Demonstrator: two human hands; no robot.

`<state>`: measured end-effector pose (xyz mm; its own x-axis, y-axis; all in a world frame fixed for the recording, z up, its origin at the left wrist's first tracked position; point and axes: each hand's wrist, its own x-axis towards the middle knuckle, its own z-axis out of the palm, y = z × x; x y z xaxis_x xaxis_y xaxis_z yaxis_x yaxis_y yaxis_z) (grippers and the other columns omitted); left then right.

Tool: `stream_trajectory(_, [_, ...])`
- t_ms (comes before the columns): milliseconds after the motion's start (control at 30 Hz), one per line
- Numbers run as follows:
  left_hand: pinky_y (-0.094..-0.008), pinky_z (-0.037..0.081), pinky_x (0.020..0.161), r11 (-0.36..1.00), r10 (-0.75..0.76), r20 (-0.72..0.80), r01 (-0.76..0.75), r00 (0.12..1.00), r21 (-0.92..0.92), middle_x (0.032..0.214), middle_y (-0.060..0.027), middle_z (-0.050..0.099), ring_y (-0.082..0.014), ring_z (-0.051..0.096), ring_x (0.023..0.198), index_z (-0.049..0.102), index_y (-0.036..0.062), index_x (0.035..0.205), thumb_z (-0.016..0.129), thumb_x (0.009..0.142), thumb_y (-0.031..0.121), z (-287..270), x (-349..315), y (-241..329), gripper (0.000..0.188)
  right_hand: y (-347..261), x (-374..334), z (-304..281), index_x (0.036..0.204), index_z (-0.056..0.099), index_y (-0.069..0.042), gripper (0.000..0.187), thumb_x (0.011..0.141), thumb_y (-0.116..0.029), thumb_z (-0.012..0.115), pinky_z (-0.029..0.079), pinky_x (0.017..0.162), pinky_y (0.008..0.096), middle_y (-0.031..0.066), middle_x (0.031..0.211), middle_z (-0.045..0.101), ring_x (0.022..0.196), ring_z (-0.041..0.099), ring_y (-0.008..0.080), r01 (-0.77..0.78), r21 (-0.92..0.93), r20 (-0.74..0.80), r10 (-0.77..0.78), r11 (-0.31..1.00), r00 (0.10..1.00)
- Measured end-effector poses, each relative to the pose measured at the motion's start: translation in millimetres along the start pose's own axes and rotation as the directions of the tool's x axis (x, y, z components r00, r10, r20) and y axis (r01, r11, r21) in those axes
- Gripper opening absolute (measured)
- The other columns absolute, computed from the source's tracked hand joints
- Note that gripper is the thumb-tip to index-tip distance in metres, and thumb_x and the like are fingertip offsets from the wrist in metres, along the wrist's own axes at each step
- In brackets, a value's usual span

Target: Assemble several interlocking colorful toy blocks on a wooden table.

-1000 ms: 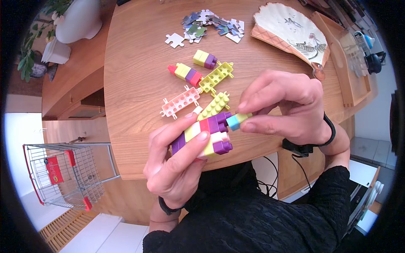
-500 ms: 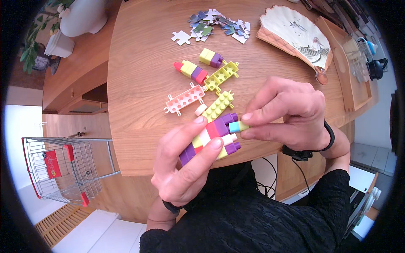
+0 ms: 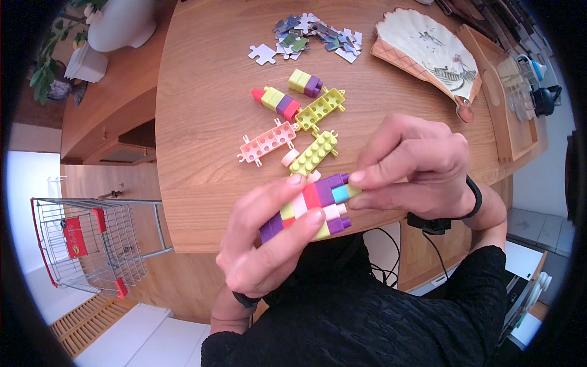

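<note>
My left hand (image 3: 260,238) is closed around an assembly of toy building blocks (image 3: 313,195) in purple, red, white, pink and yellow-green, held above the table's near edge. Between thumb and fingers of my right hand (image 3: 419,165) is a small blue and yellow-green block (image 3: 340,194), set against the assembly's right end beside a purple block. Just beyond lie a yellow-green studded base (image 3: 315,152), a second yellow-green base (image 3: 321,111) and a pink base (image 3: 268,143). Farther back are a stacked row of blocks (image 3: 278,103) and a yellow-green and purple pair (image 3: 305,83).
Jigsaw pieces (image 3: 318,35) lie heaped at the table's far side. A painted fan-shaped piece (image 3: 428,52) is at the far right, near a wooden tray (image 3: 510,131) with glassware. A wire shopping cart (image 3: 92,244) stands on the floor left of the table.
My right hand has brought the small blue and yellow-green block against the assembly, where a gap showed before. The assembly has tilted slightly in my left hand.
</note>
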<state>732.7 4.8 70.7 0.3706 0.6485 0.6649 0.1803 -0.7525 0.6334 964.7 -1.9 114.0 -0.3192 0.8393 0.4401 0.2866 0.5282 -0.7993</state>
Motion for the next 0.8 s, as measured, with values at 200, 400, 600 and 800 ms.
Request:
stream_trajectory(200, [-0.0378,0.054,0.086,0.966,-0.17,-0.08,0.15,0.982,-0.212,0.111,-0.0219,0.066,-0.0319,0.067,0.098,0.072,0.0052,0.104,0.08,0.066,-0.003,2.2,-3.8,-3.7,0.039,-0.8,5.8,1.2,0.087,0.073,0.0,0.015,0.074,0.001,0.081,0.053,0.063,0.027,0.0079,0.084,0.069,0.078,0.067,0.0157,-0.298,0.406,0.016,0.32,0.864,0.947])
stream_trajectory(400, [-0.0373,0.055,0.085,0.951,-0.088,-0.02,0.078,0.996,-0.299,0.111,-0.0228,0.066,-0.0333,0.067,0.099,0.072,0.0046,0.103,0.079,0.065,-0.006,-1.9,0.0,-5.3,0.041,12.9,1.5,-2.2,0.085,0.074,0.0,0.018,0.07,-0.001,0.084,0.051,0.064,0.0266,0.0148,0.084,0.07,0.073,0.066,0.0177,-0.074,0.38,0.063,0.054,0.922,0.997])
stream_trajectory(600, [-0.0333,0.053,0.088,0.9,-0.194,-0.002,0.177,0.981,-0.399,0.111,-0.021,0.066,-0.027,0.067,0.1,0.066,0.0,0.11,0.078,0.071,-0.006,-0.8,-2.9,-11.6,0.041,11.3,4.6,-5.6,0.098,0.07,0.004,0.019,0.08,0.001,0.075,0.055,0.066,0.0253,0.013,0.089,0.071,0.08,0.069,0.0155,-0.192,0.436,0.058,0.185,0.879,0.981])
stream_trajectory(800, [-0.027,0.05,0.085,0.577,-0.593,-0.051,0.38,0.804,-0.723,0.108,-0.01,0.064,-0.012,0.061,0.099,0.048,-0.002,0.123,0.067,0.089,0.002,-4.0,-2.4,-11.7,0.039,11.9,19.8,-32.5,0.108,0.064,0.003,0.021,0.09,-0.007,0.065,0.049,0.055,0.0208,0.01,0.091,0.066,0.063,0.062,0.0114,-0.345,0.149,-0.169,0.367,0.927,0.915])
